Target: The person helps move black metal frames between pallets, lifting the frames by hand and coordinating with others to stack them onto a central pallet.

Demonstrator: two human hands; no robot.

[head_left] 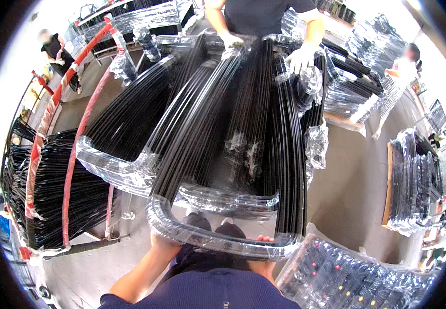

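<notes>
A long stack of thin black frames [192,129] stretches away from me, its rounded near end [207,237] wrapped in clear film. My left hand [164,246] grips the left corner of that wrapped end from below, its fingers mostly hidden under it. Toward the right corner, my right hand [263,263] is closed round the edge, with fingertips showing over the film. At the far end a co-worker in a dark shirt has a gloved left hand [301,59] and a gloved right hand [232,45] on the frames.
Beneath and left of the stack lie more black frames [130,110] with film-wrapped ends. A red-wrapped metal rack [71,170] holding black strips [68,201] stands left. A film-covered load [346,280] sits near my right side. Another wrapped pallet [410,180] stands farther right. Two other people are farther back.
</notes>
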